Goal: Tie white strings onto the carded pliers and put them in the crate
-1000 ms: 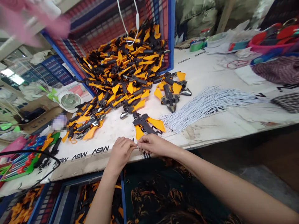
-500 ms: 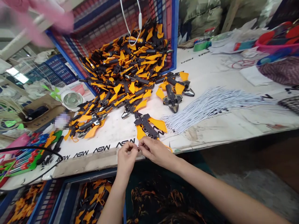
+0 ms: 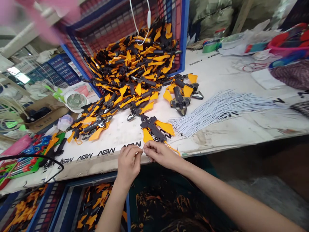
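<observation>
Strand [image 3: 143, 149] between the hands, mostly hidden: probably light, bendy, best pinched near an end. Left hand [image 3: 129, 162] and right hand [image 3: 158, 155]: thumb and finger closed on it, tips nearly meeting. Toy [image 3: 151, 125], just beyond right hand: likely light, stiff plastic; take by dark body [image 3: 156, 133], sparing thinner orange fins [image 3: 165, 127]. White bundle [image 3: 217, 111] lies to their right.

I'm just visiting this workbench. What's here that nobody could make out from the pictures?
All in the head view:
- The white bit between the left hand and right hand: too small to identify, partly hidden by the fingertips.
- The pink thing at upper left: blurred, cut off by the top edge.
- The pink basin: cut off by the right edge.
- The lower crate's contents: partly behind the left forearm.
</observation>
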Available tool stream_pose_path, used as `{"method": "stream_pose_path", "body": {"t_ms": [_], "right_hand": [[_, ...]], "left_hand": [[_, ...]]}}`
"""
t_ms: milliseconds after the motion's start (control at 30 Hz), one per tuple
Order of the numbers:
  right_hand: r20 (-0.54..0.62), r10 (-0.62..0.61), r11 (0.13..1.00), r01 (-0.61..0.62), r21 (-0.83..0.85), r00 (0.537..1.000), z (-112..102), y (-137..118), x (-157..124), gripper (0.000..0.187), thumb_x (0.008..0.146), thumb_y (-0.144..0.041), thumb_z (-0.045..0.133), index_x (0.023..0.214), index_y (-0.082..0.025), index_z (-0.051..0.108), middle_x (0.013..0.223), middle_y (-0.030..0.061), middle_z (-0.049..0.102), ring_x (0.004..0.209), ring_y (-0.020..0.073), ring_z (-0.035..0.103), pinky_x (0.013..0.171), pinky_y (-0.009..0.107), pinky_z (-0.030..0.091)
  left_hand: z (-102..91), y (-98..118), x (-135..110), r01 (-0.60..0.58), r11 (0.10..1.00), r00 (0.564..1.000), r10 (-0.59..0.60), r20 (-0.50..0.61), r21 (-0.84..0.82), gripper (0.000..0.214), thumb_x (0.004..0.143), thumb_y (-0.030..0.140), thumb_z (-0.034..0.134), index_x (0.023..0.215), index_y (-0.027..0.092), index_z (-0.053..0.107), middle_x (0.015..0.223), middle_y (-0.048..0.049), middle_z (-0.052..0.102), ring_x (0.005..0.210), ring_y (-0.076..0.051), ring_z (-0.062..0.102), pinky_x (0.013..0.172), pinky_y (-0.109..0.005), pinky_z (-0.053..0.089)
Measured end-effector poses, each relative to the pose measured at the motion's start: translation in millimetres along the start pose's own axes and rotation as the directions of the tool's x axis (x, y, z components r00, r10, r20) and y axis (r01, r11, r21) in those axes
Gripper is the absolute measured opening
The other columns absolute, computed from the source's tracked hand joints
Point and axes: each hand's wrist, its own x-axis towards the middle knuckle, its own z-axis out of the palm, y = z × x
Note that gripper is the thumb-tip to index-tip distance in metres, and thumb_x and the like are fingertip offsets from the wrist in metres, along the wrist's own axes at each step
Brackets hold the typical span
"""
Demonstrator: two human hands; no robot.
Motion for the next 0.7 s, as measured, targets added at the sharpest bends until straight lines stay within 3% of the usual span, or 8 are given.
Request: {"method": "stream_pose_path", "body": {"t_ms": [200, 367, 467, 567, 633, 700], "right_hand": [[-0.043, -0.079, 0.986, 0.072, -0.149, 0.996, 3, 0, 1, 0.021, 0.091, -0.037, 0.052, 0.08, -0.02, 0.057, 0.067, -0.0039, 0.049, 0.063, 0.013, 0.044, 0.059, 0.025, 0.035], [-0.085, -0.044, 0.972, 0.023, -0.233, 0.995, 4, 5, 3, 0.024, 0.09, -0.041, 0.053, 0.08, -0.02, 0.06, 0.066, -0.0032, 0.052, 0.062, 0.0136, 0.046, 0.058, 0.025, 0.035], [-0.091, -0.02, 0.974, -0.001, -0.228, 0.996, 2, 5, 2, 0.022, 0.089, -0.04, 0.054, 0.079, -0.02, 0.059, 0.065, -0.0032, 0.052, 0.061, 0.0138, 0.046, 0.058, 0.026, 0.035], [-0.099, -0.005, 0.975, -0.017, -0.221, 0.995, 2, 4, 1, 0.022, 0.089, -0.039, 0.053, 0.077, -0.021, 0.058, 0.063, -0.0032, 0.051, 0.06, 0.0139, 0.046, 0.057, 0.026, 0.035], [-0.096, -0.01, 0.978, -0.011, -0.209, 0.995, 3, 5, 2, 0.023, 0.088, -0.04, 0.053, 0.077, -0.021, 0.058, 0.063, -0.0032, 0.051, 0.06, 0.0139, 0.046, 0.057, 0.026, 0.035], [-0.098, -0.021, 0.981, 0.002, -0.192, 0.995, 3, 5, 2, 0.023, 0.089, -0.04, 0.053, 0.077, -0.02, 0.058, 0.063, -0.0031, 0.052, 0.06, 0.0139, 0.046, 0.057, 0.025, 0.036]], "left_hand": [[0.9, 0, -4, 0.291, 0.896, 0.956, -0.28, 0.081, -0.335, 0.012, 0.089, 0.028, 0.057, 0.082, 0.02, 0.061, 0.082, -0.0031, 0.064, 0.076, -0.015, 0.058, 0.071, -0.027, 0.046], [5.2, -7, -9, 0.43, 0.785, 0.901, -0.407, 0.152, -0.445, 0.015, 0.087, 0.033, 0.06, 0.082, 0.019, 0.06, 0.077, -0.0016, 0.061, 0.069, -0.015, 0.055, 0.067, -0.027, 0.045], [6.6, -12, -12, 0.459, 0.763, 0.886, -0.429, 0.175, -0.454, 0.015, 0.089, 0.033, 0.058, 0.085, 0.019, 0.059, 0.076, -0.0009, 0.06, 0.066, -0.014, 0.055, 0.065, -0.026, 0.045], [5.4, -14, -13, 0.35, 0.871, 0.937, -0.321, 0.141, -0.344, 0.017, 0.093, 0.03, 0.055, 0.106, 0.02, 0.059, 0.097, -0.0051, 0.065, 0.074, -0.014, 0.059, 0.071, -0.028, 0.048], [3.8, -14, -10, 0.158, 0.973, 0.984, -0.141, 0.109, -0.167, 0.022, 0.094, 0.027, 0.056, 0.114, 0.022, 0.058, 0.109, -0.0075, 0.065, 0.086, -0.017, 0.062, 0.08, -0.031, 0.047], [1.4, -15, -4, -0.054, 0.998, 0.993, 0.049, 0.111, 0.039, 0.015, 0.094, 0.023, 0.055, 0.108, 0.022, 0.061, 0.106, -0.0069, 0.067, 0.093, -0.019, 0.062, 0.082, -0.033, 0.043]]}}
